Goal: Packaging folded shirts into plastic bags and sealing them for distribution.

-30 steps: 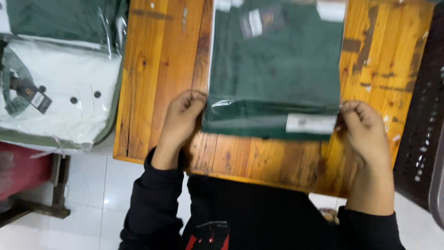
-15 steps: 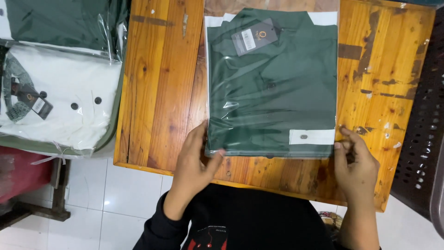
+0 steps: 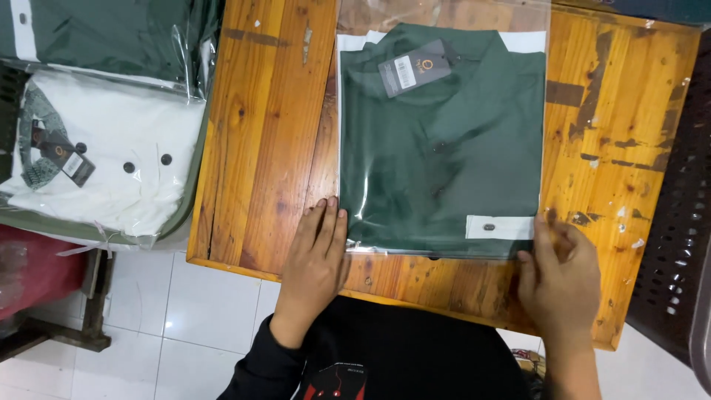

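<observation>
Wooden table: both flat, open hands, left hand, right hand, touching bagged green shirt.

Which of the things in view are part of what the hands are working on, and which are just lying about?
In hand:
- green shirt in a clear plastic bag
- left hand, flat at the bag's lower left corner
- right hand, at its lower right corner
- wooden table under it

Lying about:
- bagged white shirt
- another bagged green shirt
- dark crate
</observation>
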